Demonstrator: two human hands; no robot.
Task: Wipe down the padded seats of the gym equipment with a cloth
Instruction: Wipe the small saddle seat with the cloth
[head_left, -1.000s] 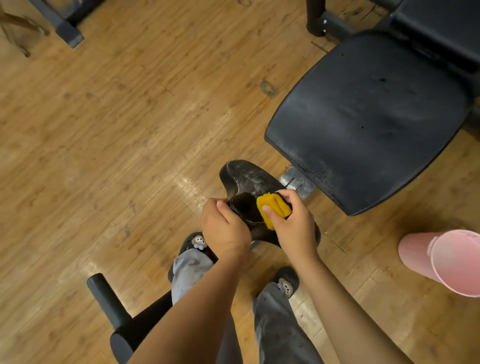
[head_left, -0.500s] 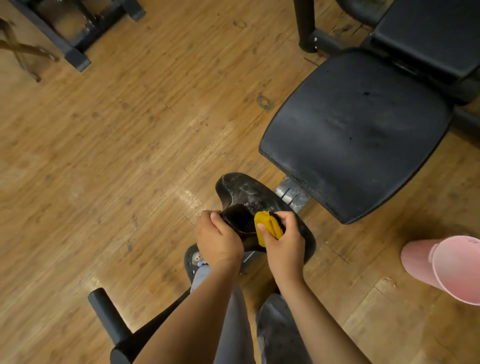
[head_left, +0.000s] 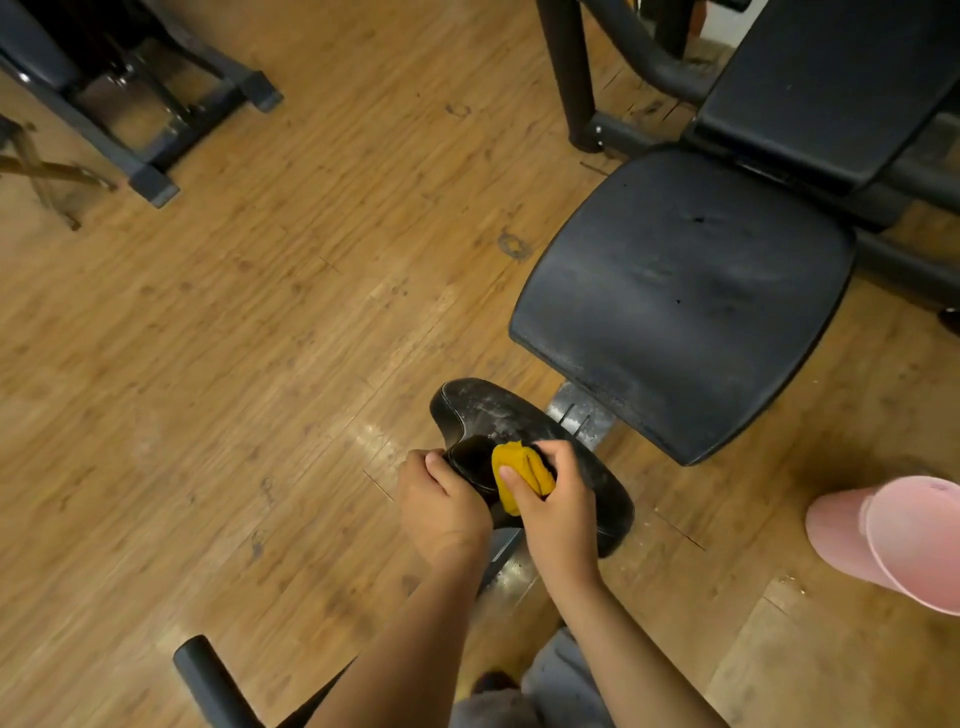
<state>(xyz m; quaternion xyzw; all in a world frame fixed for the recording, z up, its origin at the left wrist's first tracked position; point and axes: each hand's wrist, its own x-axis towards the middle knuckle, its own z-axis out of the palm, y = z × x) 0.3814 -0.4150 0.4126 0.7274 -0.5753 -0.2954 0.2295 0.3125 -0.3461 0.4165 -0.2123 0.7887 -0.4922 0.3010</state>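
On the worn wooden plank floor (head_left: 260, 338), to the far right, the wide black padded bench seat (head_left: 680, 312) is the largest thing in the scene. Its vinyl carries a pale film of dust, thickest along the near edge. Beyond it the long black back pad (head_left: 831, 88) slopes away toward the far right corner. At the near right edge a pink plastic bucket (head_left: 904, 540) lies tipped on its side, well apart from the hands.

Just near and left of the bench seat is the small black saddle-shaped padded seat (head_left: 493, 410), grey with dust on its far half and darker where the hands are. The left hand (head_left: 441, 512) grips its near left edge, fingers curled round the rim to steady it. The right hand (head_left: 563, 512) holds the bunched yellow cloth (head_left: 519, 470), thumb and fingers closed round it, pressing it onto the middle of the small seat.

The step in hand looks to be the wiping of this small seat, about half done. The next move probably calls for pushing the cloth toward the dusty far end with firm pressure while the left hand braces the pad. After that comes the wide bench seat, which appears not yet wiped.
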